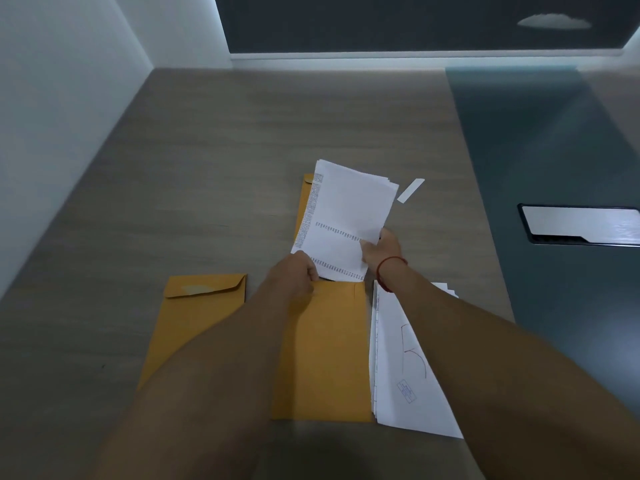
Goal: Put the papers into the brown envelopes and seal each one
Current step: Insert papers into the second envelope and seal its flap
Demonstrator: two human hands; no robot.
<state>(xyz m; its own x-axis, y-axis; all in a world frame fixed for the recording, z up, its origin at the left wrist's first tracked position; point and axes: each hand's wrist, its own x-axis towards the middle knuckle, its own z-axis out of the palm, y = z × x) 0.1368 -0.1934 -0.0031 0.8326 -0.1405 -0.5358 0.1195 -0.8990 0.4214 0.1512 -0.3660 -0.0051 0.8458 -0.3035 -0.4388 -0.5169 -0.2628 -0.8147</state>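
Grey wood-grain table [207,168], white wall at left, dark panel behind, teal band and a phone [581,225] at right

Item: sheaf [346,209] of printed sheets, lower edge at the mouth of the envelope [322,351], most of it standing out and tilted away from me. I pinch its lower right edge with my right hand [381,252]. My left hand [298,275] is curled on the left corner of the mouth, gripping the lip.

Item: left envelope [201,320], flat, flap folded down; sealed or not, I cannot tell.

Item: far envelope [306,195], mostly hidden under the sheaf.

Item: stack [398,358] of loose papers, touching the envelope's right edge, partly under my right forearm.

Item: white strip [411,190], just beyond the sheaf.

Handling, as I judge it: the sheaf is light and floppy, its sheets fanned at the top corner, liable to slide apart or catch on the mouth. It is best held low, near the entering edge. The envelope is thin, stiffer than the sheets and easily creased, so I take it by the lip
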